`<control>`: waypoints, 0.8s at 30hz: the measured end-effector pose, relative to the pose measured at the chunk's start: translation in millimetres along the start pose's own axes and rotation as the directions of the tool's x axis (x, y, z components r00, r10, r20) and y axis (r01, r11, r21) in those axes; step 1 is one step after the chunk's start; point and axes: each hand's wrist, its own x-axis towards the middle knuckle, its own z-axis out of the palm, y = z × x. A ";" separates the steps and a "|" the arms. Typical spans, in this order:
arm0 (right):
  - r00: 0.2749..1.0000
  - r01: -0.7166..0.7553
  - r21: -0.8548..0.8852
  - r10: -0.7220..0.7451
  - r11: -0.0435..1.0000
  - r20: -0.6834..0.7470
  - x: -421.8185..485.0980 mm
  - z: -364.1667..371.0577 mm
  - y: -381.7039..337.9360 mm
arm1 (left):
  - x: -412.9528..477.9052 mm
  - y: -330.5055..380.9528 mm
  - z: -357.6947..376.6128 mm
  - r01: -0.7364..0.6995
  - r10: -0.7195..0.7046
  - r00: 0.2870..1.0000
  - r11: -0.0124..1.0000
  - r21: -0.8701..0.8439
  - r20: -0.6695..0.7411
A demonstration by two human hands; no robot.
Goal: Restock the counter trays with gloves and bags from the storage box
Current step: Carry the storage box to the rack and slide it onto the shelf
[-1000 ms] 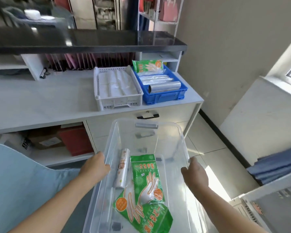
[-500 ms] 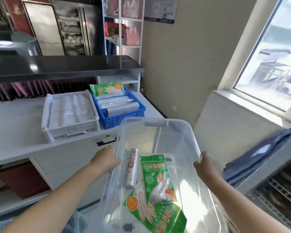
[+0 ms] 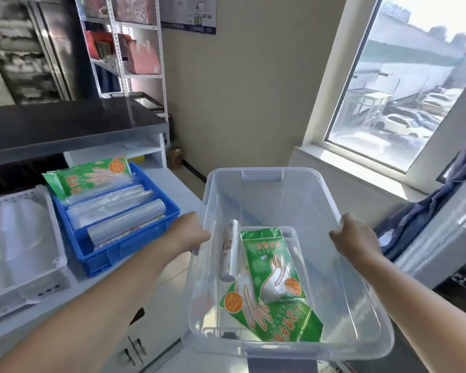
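Note:
I hold a clear plastic storage box point(image 3: 264, 184) in the air to the right of the counter. My left hand point(image 3: 190, 232) grips its left rim and my right hand point(image 3: 354, 238) grips its right rim. Inside lie two green glove packs point(image 3: 273, 267) and a small roll of bags point(image 3: 228, 251). On the counter stands a blue tray point(image 3: 113, 254) with a green glove pack point(image 3: 92, 176) and clear bag rolls point(image 3: 127, 224). Left of it is a white tray point(image 3: 57, 235) holding white bags.
The white counter point(image 3: 172, 173) has a dark upper shelf point(image 3: 73, 125) over it and a cabinet below. A metal rack point(image 3: 129, 49) stands behind. A window point(image 3: 404, 84) and sill fill the right, with dark blue cloth point(image 3: 425, 208) over a white frame at the right edge.
The view has swung to the right and the box has come with it, away from the counter front toward the window side. Both hands keep their grip on the rims.

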 end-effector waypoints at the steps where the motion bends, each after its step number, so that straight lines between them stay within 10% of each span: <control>1: 1.000 0.001 -0.002 -0.001 1.000 -0.009 14.6 1.0 -0.8 | 15.7 5.1 0.8 -0.004 0.003 1.000 1.000 -0.014 -0.014; 24: 0.963 0.191 0.107 -0.208 0.976 0.174 425.0 143.9 -52.1 | 347.8 72.2 47.1 0.300 -0.315 0.944 0.944 -0.140 -0.098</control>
